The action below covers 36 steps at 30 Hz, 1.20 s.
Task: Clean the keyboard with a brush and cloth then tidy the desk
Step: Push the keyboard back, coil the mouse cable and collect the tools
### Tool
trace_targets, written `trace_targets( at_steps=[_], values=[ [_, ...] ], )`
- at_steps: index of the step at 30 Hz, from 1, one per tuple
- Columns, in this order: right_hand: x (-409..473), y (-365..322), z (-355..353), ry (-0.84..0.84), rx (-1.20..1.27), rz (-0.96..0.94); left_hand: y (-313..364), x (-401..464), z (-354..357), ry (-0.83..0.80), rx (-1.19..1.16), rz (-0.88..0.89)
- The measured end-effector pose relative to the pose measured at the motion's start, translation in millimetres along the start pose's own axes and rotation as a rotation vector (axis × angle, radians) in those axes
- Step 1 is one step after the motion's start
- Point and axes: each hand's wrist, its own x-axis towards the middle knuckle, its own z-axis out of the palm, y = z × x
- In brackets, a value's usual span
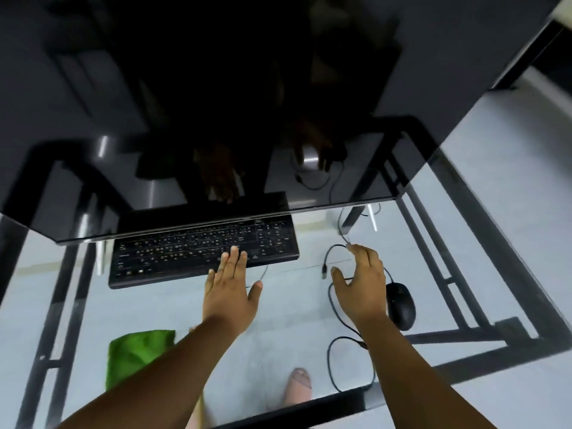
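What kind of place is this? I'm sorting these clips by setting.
Probably a computer workstation in a home or office: a glass-topped desk carries a black keyboard, a wired mouse and a large dark monitor.
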Motion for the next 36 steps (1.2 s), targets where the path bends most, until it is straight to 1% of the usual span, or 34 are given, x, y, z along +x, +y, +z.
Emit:
trace_targets(
  at_steps=[5, 9, 13, 16, 19, 24, 31, 36],
  values=[
    [-8.2, 53.9, -33.8, 0.057, -0.097, 0.103, 53.1, 5.0, 20.1, -0.028, 0.018, 0.004],
    [-20.7, 82.8, -44.8, 0.018, -0.156, 0.183, 78.1, 8.7, 29.0, -0.023, 0.021, 0.002],
    [-34.3, 100.8, -47.6, -0.015, -0.172, 0.203, 88.9, 10.9, 37.1, -0.035, 0.053, -0.013],
    [-35.7, 108.4, -46.8, -0.023, -0.12, 0.18, 91.3, 12.0, 39.6, -0.03, 0.061, -0.019],
    [-27.3, 108.2, -45.8, -0.024, -0.016, 0.2, 90.5, 12.3, 39.5, -0.029, 0.067, -0.023],
    [10.9, 90.9, -39.9, -0.025, 0.101, 0.157, 83.7, 19.5, 33.7, 0.011, 0.08, -0.038],
    [80.5, 57.2, -18.4, -0.036, 0.146, 0.115, 64.0, 30.4, 23.9, 0.051, 0.096, -0.074],
    [101.7, 45.6, -3.4, -0.046, 0.164, 0.163, 50.1, 29.3, 24.1, 0.037, 0.099, -0.111]
  ],
)
